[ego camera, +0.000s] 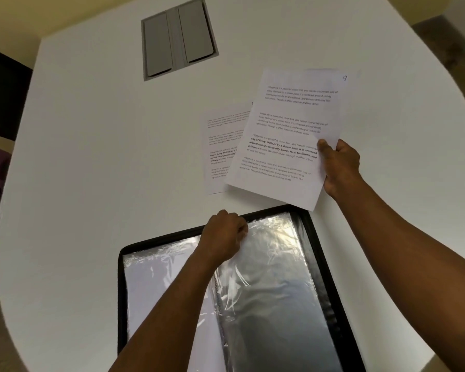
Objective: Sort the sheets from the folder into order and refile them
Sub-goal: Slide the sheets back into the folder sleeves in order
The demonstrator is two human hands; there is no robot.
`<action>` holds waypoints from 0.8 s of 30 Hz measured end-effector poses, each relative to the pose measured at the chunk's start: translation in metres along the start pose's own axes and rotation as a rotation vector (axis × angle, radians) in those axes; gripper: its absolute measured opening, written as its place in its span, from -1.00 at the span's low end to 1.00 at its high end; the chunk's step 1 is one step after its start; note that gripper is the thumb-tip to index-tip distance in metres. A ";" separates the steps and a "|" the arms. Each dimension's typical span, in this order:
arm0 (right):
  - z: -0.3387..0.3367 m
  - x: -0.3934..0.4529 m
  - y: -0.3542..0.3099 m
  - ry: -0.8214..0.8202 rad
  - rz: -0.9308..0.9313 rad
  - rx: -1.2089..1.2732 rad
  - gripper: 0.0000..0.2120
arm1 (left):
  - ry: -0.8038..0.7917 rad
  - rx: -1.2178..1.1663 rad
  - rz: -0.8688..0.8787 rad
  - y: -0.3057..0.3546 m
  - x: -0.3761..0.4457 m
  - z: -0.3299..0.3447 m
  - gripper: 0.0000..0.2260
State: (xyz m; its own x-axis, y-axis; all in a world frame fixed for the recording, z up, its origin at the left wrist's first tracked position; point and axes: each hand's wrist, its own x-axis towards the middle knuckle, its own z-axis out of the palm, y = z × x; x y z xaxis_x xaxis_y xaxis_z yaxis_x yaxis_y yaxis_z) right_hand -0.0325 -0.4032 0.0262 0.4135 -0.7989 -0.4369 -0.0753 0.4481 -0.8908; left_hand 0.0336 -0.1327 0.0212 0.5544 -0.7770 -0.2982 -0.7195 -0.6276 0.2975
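The right hand (338,167) pinches a thin, floppy sheet (287,138) at its edge, while the left hand (223,234) grips a slippery plastic sleeve (274,264) of the folder (322,253).

The tabletop (105,157) looks smooth, matt white; the printed sheets (287,135) are thin matt paper; the folder (330,277) has a dull black edge, its sleeves (274,264) glossy, wrinkled clear plastic; the inset cable hatch (177,38) is flat grey, satin-finished.
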 end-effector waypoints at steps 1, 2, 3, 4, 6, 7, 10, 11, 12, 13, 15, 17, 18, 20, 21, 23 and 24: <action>0.004 0.000 0.002 -0.016 0.005 -0.001 -0.90 | -0.002 -0.026 -0.023 -0.001 -0.002 0.001 -0.93; 0.008 0.000 0.004 -0.034 0.010 -0.001 -0.90 | -0.013 -0.061 -0.044 -0.002 -0.004 0.003 -0.93; 0.012 -0.001 0.006 -0.052 0.016 0.002 -0.89 | -0.034 -0.094 -0.061 -0.002 -0.005 0.003 -0.93; 0.017 -0.002 0.008 -0.065 0.019 0.002 -0.88 | -0.060 -0.123 -0.074 -0.002 -0.007 0.004 -0.92; 0.027 -0.004 0.012 -0.076 0.025 0.010 -0.87 | -0.101 -0.162 -0.091 -0.002 -0.007 0.005 -0.92; 0.032 -0.005 0.015 -0.077 0.030 0.014 -0.88 | -0.114 -0.176 -0.095 -0.001 -0.007 0.006 -0.92; 0.047 -0.007 0.022 -0.075 0.051 0.032 -0.88 | -0.123 -0.198 -0.097 0.002 -0.007 0.007 -0.90; 0.051 -0.008 0.025 -0.066 0.065 0.056 -0.88 | -0.106 -0.201 -0.096 0.003 -0.007 0.008 -0.88; 0.055 -0.008 0.027 -0.060 0.083 0.086 -0.88 | -0.080 -0.202 -0.097 0.004 -0.007 0.008 -0.87; 0.059 -0.008 0.028 -0.058 0.104 0.116 -0.87 | -0.052 -0.199 -0.102 0.006 -0.007 0.008 -0.87; 0.066 -0.010 0.033 -0.077 0.149 0.153 -0.86 | -0.010 -0.203 -0.115 0.006 -0.008 0.009 -0.88; 0.070 -0.013 0.039 -0.113 0.168 0.129 -0.86 | 0.006 -0.224 -0.131 0.004 -0.009 0.012 -0.89; 0.071 -0.015 0.043 -0.132 0.169 0.099 -0.86 | 0.014 -0.239 -0.140 0.002 -0.010 0.013 -0.90; 0.071 -0.018 0.050 -0.166 0.171 0.038 -0.86 | 0.038 -0.261 -0.151 -0.001 -0.010 0.015 -0.91; 0.069 -0.019 0.053 -0.181 0.178 0.016 -0.85 | 0.051 -0.266 -0.152 -0.002 -0.010 0.016 -0.90; 0.065 -0.019 0.057 -0.200 0.201 -0.017 -0.82 | 0.065 -0.272 -0.154 -0.003 -0.010 0.016 -0.90; 0.062 -0.019 0.059 -0.202 0.208 -0.039 -0.81 | 0.067 -0.279 -0.157 -0.003 -0.010 0.016 -0.90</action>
State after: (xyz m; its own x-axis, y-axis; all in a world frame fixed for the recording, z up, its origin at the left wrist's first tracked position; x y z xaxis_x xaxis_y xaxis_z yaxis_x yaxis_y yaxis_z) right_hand 0.0115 -0.3371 -0.0106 0.5578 -0.5931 -0.5806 -0.2111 0.5751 -0.7903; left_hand 0.0236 -0.1220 0.0090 0.6824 -0.6656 -0.3021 -0.4860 -0.7219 0.4926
